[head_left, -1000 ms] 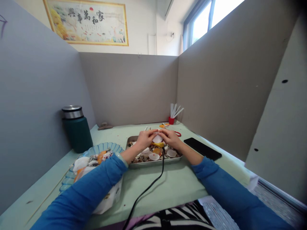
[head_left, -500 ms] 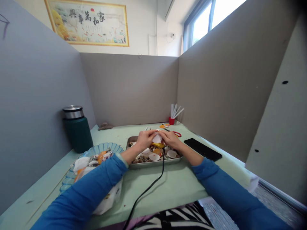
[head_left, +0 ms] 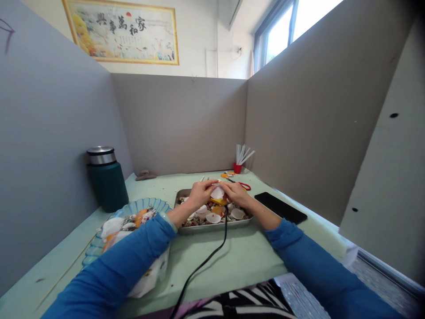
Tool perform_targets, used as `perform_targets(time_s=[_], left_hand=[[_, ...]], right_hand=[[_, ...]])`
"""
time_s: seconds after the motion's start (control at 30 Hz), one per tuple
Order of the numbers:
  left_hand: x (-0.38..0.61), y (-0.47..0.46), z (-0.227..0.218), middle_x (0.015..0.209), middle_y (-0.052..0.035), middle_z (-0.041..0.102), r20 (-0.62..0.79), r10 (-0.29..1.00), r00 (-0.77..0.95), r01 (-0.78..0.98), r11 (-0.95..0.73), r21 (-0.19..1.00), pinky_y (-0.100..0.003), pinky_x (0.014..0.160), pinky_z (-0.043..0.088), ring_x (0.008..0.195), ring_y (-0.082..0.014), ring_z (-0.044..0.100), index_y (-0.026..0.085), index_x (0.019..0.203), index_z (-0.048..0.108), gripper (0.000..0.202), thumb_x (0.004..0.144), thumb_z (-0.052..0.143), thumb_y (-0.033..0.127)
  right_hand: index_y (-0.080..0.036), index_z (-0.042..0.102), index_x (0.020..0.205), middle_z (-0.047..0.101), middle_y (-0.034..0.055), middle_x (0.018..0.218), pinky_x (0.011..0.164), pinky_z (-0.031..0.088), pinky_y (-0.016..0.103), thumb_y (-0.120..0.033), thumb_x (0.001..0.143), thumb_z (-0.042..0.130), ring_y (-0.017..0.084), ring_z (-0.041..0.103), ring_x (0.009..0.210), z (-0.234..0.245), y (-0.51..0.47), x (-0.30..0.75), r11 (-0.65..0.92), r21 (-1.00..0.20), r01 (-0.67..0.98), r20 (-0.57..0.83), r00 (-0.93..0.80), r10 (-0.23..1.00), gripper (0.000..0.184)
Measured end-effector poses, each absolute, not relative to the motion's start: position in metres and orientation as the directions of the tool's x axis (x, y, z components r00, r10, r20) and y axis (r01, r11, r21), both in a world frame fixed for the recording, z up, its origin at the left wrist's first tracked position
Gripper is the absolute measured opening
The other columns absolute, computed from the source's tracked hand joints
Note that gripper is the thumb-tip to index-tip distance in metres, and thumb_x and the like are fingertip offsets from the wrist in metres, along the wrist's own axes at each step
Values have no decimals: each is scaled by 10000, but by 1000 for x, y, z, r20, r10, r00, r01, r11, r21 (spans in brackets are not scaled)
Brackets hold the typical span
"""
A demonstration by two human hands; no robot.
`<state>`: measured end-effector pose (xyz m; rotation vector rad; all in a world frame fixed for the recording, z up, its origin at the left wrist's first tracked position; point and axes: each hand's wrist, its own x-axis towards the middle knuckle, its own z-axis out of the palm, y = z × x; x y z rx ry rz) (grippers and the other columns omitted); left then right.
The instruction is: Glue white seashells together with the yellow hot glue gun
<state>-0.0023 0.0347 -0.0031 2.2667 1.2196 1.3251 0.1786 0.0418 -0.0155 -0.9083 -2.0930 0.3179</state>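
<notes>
Over the far half of a metal tray [head_left: 212,227] of shells and small stones, both hands meet around one white shell [head_left: 217,192]. My left hand [head_left: 201,193] pinches its left edge and my right hand [head_left: 236,193] grips its right side, fingers closed. A yellow tool [head_left: 219,202] with a black cord [head_left: 202,264] lies in the tray just under the shell. Loose white shells [head_left: 213,217] lie in the tray near the wrists.
A blue glass plate [head_left: 99,243] with shells and a plastic bag sits at left, a dark green flask [head_left: 106,179] behind it. A black phone [head_left: 280,206] lies at right. A red cup of white sticks [head_left: 237,166] and red scissors [head_left: 245,185] stand by the back partition.
</notes>
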Motion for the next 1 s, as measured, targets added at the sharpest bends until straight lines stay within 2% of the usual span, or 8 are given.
perform_targets(time_s=[0.07,0.2,0.27,0.4,0.63,0.73,0.87,1.0], left_hand=[[-2,36,-4,985,-69,727,598,767,235,528,-617,584,-237,723,506,799,-160,662,163,1069,713,297,819,564,223],[-2,37,-5,870,-48,737,559,794,238,489,-595,637,-231,638,503,650,-134,637,165,1199,641,389,830,561,258],[-2,37,-5,891,-46,737,548,800,246,483,-591,646,-225,639,500,663,-131,638,170,1171,660,364,834,553,259],[-3,37,-4,960,-54,731,564,783,261,513,-607,606,-219,692,495,773,-143,644,173,1053,718,290,820,555,231],[-2,36,-6,781,-39,719,466,839,282,399,-544,738,-187,483,448,497,-92,569,152,1188,643,401,826,550,300],[-2,38,-7,754,-31,713,428,848,313,377,-525,764,-186,471,448,476,-90,570,163,1165,659,376,825,540,272],[-2,41,-8,735,-23,713,446,847,290,393,-530,751,-183,467,442,469,-85,551,164,1122,685,351,810,549,249],[-2,41,-8,801,-34,727,439,859,265,406,-512,757,-198,492,456,498,-93,561,160,1129,682,357,812,548,256]], right_hand=[[-151,658,861,610,24,607,577,373,259,-435,965,352,143,524,575,-16,42,179,715,-496,492,594,-408,693,430],[-165,642,971,607,10,640,599,374,254,-401,961,383,139,539,590,-15,40,178,731,-490,475,603,-420,678,351],[-158,637,992,598,7,641,608,376,254,-396,959,391,139,541,598,-14,39,178,735,-484,475,600,-431,674,344],[-148,649,977,585,15,640,606,370,255,-384,965,370,148,531,621,-13,39,177,739,-453,498,590,-454,667,366],[-162,646,957,600,29,705,599,360,253,-390,970,347,152,520,651,-15,42,179,740,-422,523,608,-443,659,377],[-160,637,920,608,35,730,601,361,253,-404,969,342,152,519,664,-16,42,178,744,-421,518,623,-431,653,386],[-165,614,811,576,25,652,599,359,254,-421,967,340,155,509,651,-14,41,178,745,-429,510,615,-439,655,407],[-161,630,861,564,17,624,599,362,257,-426,965,345,157,509,643,-13,41,178,742,-452,496,592,-455,665,403]])
